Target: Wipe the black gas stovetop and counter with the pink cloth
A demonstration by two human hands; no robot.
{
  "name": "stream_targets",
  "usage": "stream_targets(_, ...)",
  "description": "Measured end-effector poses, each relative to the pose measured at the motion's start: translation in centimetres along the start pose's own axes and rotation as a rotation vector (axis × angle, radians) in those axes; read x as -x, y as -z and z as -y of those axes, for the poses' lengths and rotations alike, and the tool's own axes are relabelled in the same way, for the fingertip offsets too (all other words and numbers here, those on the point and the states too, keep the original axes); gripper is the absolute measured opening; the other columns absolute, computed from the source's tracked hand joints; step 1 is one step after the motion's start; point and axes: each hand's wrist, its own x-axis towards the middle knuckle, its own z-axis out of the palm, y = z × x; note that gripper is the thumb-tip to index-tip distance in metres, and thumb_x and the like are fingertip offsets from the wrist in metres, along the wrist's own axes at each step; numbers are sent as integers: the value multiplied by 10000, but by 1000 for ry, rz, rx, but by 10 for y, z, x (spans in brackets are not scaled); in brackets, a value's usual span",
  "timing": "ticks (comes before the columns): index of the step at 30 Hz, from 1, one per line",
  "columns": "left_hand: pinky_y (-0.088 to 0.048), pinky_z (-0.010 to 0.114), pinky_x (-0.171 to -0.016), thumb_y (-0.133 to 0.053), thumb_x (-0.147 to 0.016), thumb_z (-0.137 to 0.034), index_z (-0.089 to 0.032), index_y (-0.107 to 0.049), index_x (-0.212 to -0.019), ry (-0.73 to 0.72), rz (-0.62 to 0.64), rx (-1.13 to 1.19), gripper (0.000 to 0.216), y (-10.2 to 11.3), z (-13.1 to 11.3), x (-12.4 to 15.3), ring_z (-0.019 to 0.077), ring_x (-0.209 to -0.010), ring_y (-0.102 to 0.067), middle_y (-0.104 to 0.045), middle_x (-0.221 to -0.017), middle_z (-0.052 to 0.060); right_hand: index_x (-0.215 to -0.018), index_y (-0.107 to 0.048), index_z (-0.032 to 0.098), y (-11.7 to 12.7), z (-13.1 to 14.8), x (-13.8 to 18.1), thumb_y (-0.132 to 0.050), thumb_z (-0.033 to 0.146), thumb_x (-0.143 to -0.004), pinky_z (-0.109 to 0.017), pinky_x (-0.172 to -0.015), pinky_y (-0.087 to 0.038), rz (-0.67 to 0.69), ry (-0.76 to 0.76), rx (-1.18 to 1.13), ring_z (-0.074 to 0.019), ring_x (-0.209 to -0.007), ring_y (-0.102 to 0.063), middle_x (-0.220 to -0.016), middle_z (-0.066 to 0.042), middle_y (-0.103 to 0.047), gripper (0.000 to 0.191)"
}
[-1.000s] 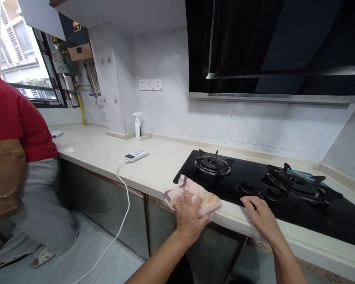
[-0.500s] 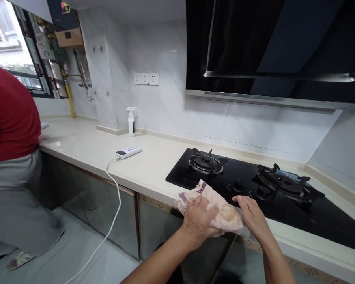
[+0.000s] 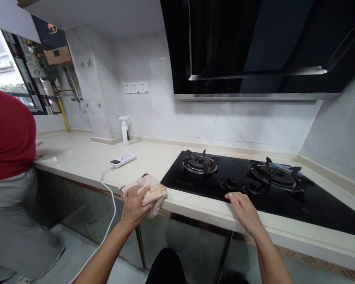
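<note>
My left hand (image 3: 135,208) grips a crumpled pale pink cloth (image 3: 154,188), stained brownish in places. Hand and cloth lie on the front edge of the cream countertop (image 3: 195,202), left of the gas stove (image 3: 177,185). One side of the cloth droops over the counter's edge. My right hand (image 3: 244,209) rests at the stove's front edge, near two black knobs (image 3: 232,181), holding nothing, its fingers stretched out; their tips are partly hidden.
A white power strip (image 3: 123,161) with a white cable (image 3: 114,209) lies on the counter, the cable hanging to the floor. Behind it stands a white spray bottle (image 3: 125,130). A black range hood (image 3: 254,47) overhangs the stove. At left bends a person in red (image 3: 10,134).
My left hand has carried the cloth leftwards, from the stove's front edge to the counter beside the stove. My right hand stays by the stove edge. The camera view has shifted somewhat.
</note>
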Motion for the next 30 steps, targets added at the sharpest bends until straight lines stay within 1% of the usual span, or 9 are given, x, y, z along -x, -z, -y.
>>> stream_targets(3, -400, 548, -1067, -645, -873, -439, -238, -702, -1185, 37, -37, -22, 376, 3, -10, -4, 376, -1165, -575, -670, -1181, 114, -1008, -737, 301, 0, 1, 0, -335, 619, -1006, -458, -1032, -440, -8, -5, 0, -270, -1156, -594, -1126, -38, -731, 512)
stream_targets(8, -382, 560, -1039, -692, -816, -373, -221, -735, -1090, 79, -87, -30, 316, 1, -61, -3, 369, -1121, -572, -662, -1128, 132, -1000, -737, 304, -1, 0, -1, -330, 637, -996, -459, -1014, -449, -21, -33, 4, -278, -1163, -591, -1121, -34, -733, 526)
stream_targets(11, -377, 545, -1036, -759, -760, -380, -242, -740, -1086, 47, -108, 30, 355, 0, -95, 3, 355, -1134, -566, -651, -1142, 135, -1000, -737, 293, -1, -1, -1, -329, 630, -996, -458, -1027, -440, -16, -39, 3, -277, -1159, -586, -1118, -39, -733, 529)
stream_targets(15, -372, 563, -1036, -849, -700, -467, -247, -738, -1078, -44, -142, 190, 451, -6, -147, 17, 361, -1132, -577, -648, -1144, 136, -987, -742, 283, 0, -1, 0, -340, 633, -996, -462, -1037, -437, -15, -40, 5, -282, -1158, -586, -1120, -51, -734, 532)
stream_targets(18, -370, 593, -1043, -881, -660, -564, -281, -728, -1100, -95, -117, 288, 545, -13, -186, 26, 379, -1158, -574, -655, -1169, 132, -1011, -744, 281, -1, -2, 1, -341, 631, -1001, -471, -1060, -429, -15, -38, 3, -285, -1176, -586, -1141, -60, -732, 534)
stream_targets(21, -370, 627, -1047, -871, -664, -616, -319, -707, -1182, -155, -95, 355, 619, -18, -216, 32, 404, -1209, -559, -656, -1225, 139, -1011, -747, 273, -1, -4, 0, -385, 633, -983, -469, -1081, -428, -36, -43, -35, -283, -1176, -601, -1149, -68, -727, 512)
stream_targets(24, -377, 643, -1061, -845, -713, -577, -329, -666, -1280, -193, -59, 421, 645, -19, -229, 35, 406, -1238, -553, -651, -1275, 138, -984, -740, 255, 3, -1, 1, -443, 638, -960, -431, -1076, -457, -134, -40, -153, -274, -1182, -619, -1182, -85, -713, 485)
stream_targets(27, -366, 651, -1099, -832, -734, -443, -310, -574, -1406, -186, -37, 518, 732, -12, -227, 36, 401, -1268, -542, -633, -1321, 146, -972, -731, 254, 10, 10, 10, -473, 623, -963, -417, -1084, -462, -230, -13, -203, -276, -1221, -610, -1236, -100, -689, 450)
stream_targets(30, -381, 629, -1115, -804, -734, -371, -257, -464, -1491, -193, 56, 699, 838, 5, -212, 31, 377, -1261, -545, -623, -1327, 150, -1001, -734, 276, 9, 29, 23, -499, 577, -974, -440, -1096, -456, -176, 110, -118, -284, -1256, -591, -1296, -103, -657, 383)
